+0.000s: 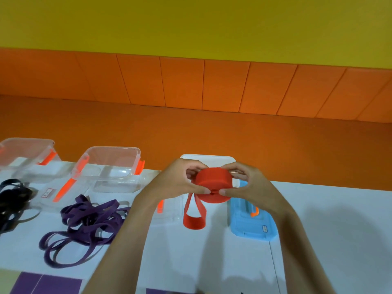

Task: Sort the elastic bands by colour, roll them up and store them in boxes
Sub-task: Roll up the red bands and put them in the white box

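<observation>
I hold a red elastic band (212, 183) wound into a thick roll above the white table (331, 230). My left hand (180, 179) grips the roll's left side and my right hand (244, 181) grips its right side, thumbs meeting at the front. A loose red loop hangs below the roll down to the table. A tangle of purple bands (89, 221) lies to the left, and black bands (12, 198) lie at the far left edge. Two clear boxes with orange clips (110, 164) (27, 153) stand open at the back left.
A light blue lid (252, 221) lies on the table under my right wrist. A white box rim (207, 157) shows behind my hands. A clear lid with an orange clip (167, 211) lies beneath my left forearm. Purple squares (48, 283) mark the near edge.
</observation>
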`<act>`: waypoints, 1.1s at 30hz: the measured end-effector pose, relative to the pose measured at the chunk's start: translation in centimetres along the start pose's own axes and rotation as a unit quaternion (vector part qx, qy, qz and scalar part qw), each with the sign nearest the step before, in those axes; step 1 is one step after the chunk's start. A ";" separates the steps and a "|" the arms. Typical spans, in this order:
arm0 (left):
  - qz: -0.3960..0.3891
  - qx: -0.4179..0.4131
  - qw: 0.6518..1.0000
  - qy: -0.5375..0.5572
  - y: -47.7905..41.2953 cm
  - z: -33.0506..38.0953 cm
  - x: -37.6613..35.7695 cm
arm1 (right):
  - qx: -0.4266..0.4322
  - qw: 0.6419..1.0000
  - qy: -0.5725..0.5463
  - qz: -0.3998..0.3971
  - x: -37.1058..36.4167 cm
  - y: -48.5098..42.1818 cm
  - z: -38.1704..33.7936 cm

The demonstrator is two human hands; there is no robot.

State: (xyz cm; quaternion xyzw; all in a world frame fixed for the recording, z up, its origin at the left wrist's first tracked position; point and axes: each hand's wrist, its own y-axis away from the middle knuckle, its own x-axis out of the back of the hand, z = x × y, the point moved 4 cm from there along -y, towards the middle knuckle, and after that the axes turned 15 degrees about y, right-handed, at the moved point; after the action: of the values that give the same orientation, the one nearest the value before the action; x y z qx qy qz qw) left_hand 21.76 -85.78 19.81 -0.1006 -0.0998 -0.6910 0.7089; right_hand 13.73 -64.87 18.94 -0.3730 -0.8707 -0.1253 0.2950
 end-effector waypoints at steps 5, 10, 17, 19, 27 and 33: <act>-0.001 -0.016 1.000 0.011 -1.0 -0.6 0.6 | 0.016 0.998 -0.029 0.048 0.4 -1.0 -0.6; -0.011 0.015 0.999 0.033 -1.1 -2.0 3.4 | 0.009 0.980 -0.180 0.084 -0.9 -1.8 -0.3; -0.012 -0.002 0.998 0.062 -1.1 -3.3 5.5 | -0.019 0.996 -0.066 0.058 -2.8 -3.9 -1.9; 0.013 -0.006 0.992 0.128 -0.7 -3.9 6.2 | -0.026 0.988 -0.125 0.090 -3.4 -4.0 -2.1; -0.013 -0.007 0.991 0.133 1.1 -6.5 8.7 | -0.028 0.999 -0.021 0.015 -8.2 -4.2 -3.2; -0.029 0.019 0.984 0.176 2.8 -7.4 9.3 | -0.056 0.997 -0.042 0.022 -9.3 -4.0 -4.1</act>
State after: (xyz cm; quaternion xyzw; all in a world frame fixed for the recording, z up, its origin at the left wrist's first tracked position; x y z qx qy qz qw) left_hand 24.84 -96.76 15.30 0.0391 0.0106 -0.7159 0.6970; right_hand 17.68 -74.76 16.62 -0.4126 -0.8656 -0.1521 0.2395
